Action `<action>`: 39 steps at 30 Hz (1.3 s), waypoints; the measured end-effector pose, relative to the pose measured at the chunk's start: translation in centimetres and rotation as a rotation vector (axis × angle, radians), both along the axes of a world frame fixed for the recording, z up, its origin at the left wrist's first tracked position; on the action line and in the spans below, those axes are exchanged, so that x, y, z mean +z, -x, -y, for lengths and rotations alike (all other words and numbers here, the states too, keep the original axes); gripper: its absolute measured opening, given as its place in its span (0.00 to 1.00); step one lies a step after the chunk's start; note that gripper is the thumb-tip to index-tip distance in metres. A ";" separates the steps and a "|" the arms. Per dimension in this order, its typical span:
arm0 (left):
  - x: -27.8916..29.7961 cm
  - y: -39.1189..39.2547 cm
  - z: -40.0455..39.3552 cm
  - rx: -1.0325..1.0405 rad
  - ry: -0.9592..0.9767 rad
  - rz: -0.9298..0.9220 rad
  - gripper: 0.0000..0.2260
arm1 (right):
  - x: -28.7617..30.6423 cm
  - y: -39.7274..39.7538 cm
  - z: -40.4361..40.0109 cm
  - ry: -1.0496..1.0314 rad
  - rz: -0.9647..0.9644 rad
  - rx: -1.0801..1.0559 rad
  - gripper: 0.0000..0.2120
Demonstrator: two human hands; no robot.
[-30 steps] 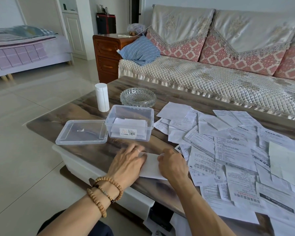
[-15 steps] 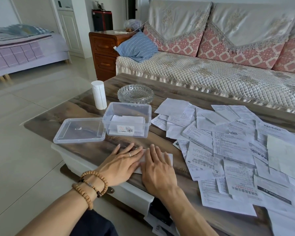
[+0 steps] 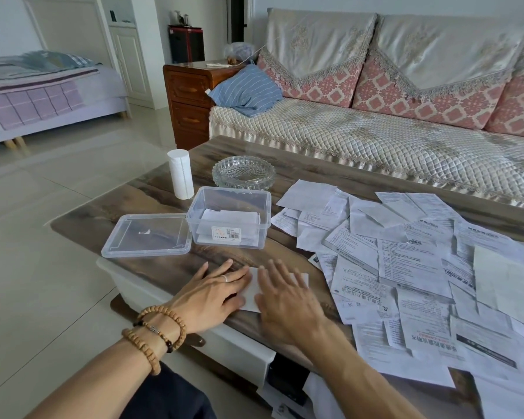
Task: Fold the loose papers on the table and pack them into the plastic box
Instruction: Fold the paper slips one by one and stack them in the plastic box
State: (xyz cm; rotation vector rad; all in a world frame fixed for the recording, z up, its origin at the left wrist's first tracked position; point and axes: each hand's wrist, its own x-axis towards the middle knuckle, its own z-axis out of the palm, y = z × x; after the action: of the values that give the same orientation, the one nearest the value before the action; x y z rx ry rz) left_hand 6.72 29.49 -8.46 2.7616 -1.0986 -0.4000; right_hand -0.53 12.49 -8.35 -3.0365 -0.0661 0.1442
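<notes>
Living room with pale tiled floor, bed (image 3: 43, 95) far left, wooden cabinet (image 3: 191, 98) and quilted sofa (image 3: 375, 140) behind. Wood-grain table (image 3: 164, 267) in front. On it, left to right: clear lid (image 3: 147, 235) lying flat, touching the plastic box (image 3: 229, 217), open, with folded papers inside; white roll (image 3: 180, 173) and glass ashtray (image 3: 244, 173) standing behind them. Near the front edge, left hand (image 3: 212, 294), beaded bracelets on the wrist, fingers straight and spread, pressing flat on a folded paper (image 3: 254, 287); right hand (image 3: 285, 300) likewise flat, fingers straight, pressing on the same sheet. Further right, loose papers (image 3: 406, 267) overlapping in a wide heap across the tabletop
</notes>
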 end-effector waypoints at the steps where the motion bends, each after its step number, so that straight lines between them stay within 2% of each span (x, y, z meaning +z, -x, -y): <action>1: 0.1 0.1 0.0 0.003 0.001 0.003 0.24 | -0.6 -0.2 -1.0 -0.045 -0.003 -0.001 0.30; 4: 0.1 0.2 0.0 -0.003 0.004 0.017 0.23 | -2.0 0.3 -0.9 -0.034 0.036 -0.006 0.38; 10: -0.1 -0.1 -0.1 -0.013 -0.008 0.007 0.23 | -0.9 1.9 3.2 0.105 -0.015 -0.111 0.44; 12: -0.1 0.0 -0.1 -0.007 0.000 0.007 0.22 | -0.6 1.4 1.9 0.135 0.004 -0.097 0.40; 15: 0.0 0.1 0.1 0.006 0.005 0.003 0.23 | -1.0 0.9 -0.6 0.009 -0.004 -0.113 0.29; 20: -0.2 0.2 0.0 0.008 0.039 0.001 0.22 | -0.8 2.2 2.0 -0.009 -0.069 -0.128 0.37; 24: -0.3 0.3 0.1 0.037 0.090 -0.004 0.21 | 1.0 2.3 4.8 -0.034 -0.138 -0.180 0.23; 26: -0.4 0.4 0.1 0.051 0.111 0.000 0.20 | 1.6 1.6 4.7 -0.181 -0.050 -0.279 0.11; 27: -0.5 0.5 0.2 0.060 0.117 0.009 0.20 | 1.9 1.4 4.2 -0.307 0.019 -0.360 0.08; 30: -0.6 0.9 0.5 0.100 0.147 0.034 0.19 | 2.3 0.7 2.8 -0.781 0.168 -0.665 0.18; 32: -0.8 1.2 0.4 0.114 0.167 0.042 0.20 | 2.5 0.3 2.4 -1.002 0.165 -0.809 0.22; 35: -1.2 1.4 0.4 0.156 0.265 0.053 0.19 | 2.6 -0.2 2.6 -1.108 0.099 -0.863 0.26; 39: -0.9 1.6 1.1 0.223 0.345 0.048 0.18 | 2.8 -0.1 2.4 -0.978 0.066 -0.864 0.31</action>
State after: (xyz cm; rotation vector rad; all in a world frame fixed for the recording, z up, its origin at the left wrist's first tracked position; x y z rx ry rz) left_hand 5.16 28.38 -9.40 2.5557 -0.7707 -0.1035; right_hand -0.43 10.09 -5.55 -1.8747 0.8671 -0.0559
